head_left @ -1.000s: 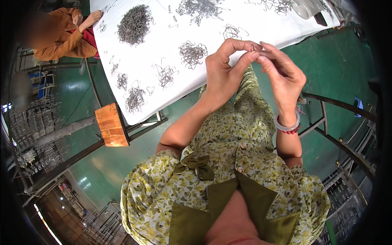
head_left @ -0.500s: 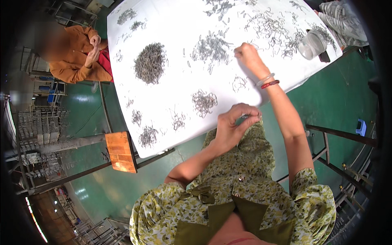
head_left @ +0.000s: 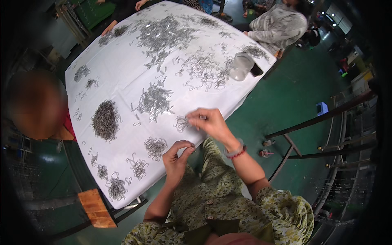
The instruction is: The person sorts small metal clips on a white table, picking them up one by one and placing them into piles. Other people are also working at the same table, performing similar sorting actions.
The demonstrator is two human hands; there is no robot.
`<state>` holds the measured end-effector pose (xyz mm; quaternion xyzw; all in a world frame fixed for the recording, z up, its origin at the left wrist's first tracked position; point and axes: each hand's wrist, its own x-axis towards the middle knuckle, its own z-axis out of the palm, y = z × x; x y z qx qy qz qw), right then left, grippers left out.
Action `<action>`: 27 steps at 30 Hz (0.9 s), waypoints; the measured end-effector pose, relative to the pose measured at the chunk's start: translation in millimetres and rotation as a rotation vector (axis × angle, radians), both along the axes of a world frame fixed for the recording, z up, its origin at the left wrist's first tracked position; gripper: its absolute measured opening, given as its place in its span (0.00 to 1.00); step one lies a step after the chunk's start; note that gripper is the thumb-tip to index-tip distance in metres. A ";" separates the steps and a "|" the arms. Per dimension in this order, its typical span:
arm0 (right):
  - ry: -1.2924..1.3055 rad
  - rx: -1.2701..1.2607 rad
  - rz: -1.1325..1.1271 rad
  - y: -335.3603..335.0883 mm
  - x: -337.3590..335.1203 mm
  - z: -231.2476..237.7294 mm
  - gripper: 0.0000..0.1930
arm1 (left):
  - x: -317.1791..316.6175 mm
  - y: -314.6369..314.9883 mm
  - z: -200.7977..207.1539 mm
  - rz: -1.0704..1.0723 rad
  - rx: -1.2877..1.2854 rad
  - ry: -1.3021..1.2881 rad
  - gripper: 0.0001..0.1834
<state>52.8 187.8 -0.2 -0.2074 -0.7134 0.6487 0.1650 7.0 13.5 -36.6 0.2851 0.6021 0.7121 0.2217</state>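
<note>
At the near edge of the white-covered table (head_left: pixel 122 83), my left hand (head_left: pixel 176 158) is closed in a pinch, thumb against forefinger. What it holds, if anything, is too small to make out. My right hand (head_left: pixel 211 125), slightly blurred, is raised a little farther right with its fingertips pressed together beside a small pile of bent wire hooks (head_left: pixel 181 123). Anything in its fingertips is too small to name. Just beyond lies a heap of short grey metal pieces (head_left: pixel 155 99). Another pile of bent wire pieces (head_left: pixel 155 148) is left of my left hand.
A dense dark heap of small metal pieces (head_left: pixel 105 121) sits at the left. Loose wire hooks (head_left: pixel 204 69) spread toward a clear plastic jar (head_left: pixel 241 65) with a black object (head_left: pixel 256 70) behind it. Other people work around the table. A wooden board (head_left: pixel 97 208) adjoins the near left corner.
My right hand has come back from the heap of grey pieces toward my left hand. My left hand stays pinched. The whole view has swung, showing more of the table's far side.
</note>
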 end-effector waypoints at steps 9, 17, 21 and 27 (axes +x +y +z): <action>0.197 0.026 -0.052 -45.8 47.1 25.4 0.05 | -8.0 5.2 10.6 0.034 -0.049 0.180 0.07; 0.240 0.109 -0.133 -57.2 45.7 14.9 0.05 | -10.1 -6.1 13.8 -0.019 -0.004 0.221 0.07; 0.206 -0.007 -0.127 -56.1 40.9 9.2 0.05 | -16.4 -12.9 -3.7 -0.049 -0.055 0.346 0.08; 0.173 -0.030 -0.123 -58.2 42.2 7.8 0.05 | -69.1 -23.3 -7.8 0.140 -0.132 0.393 0.11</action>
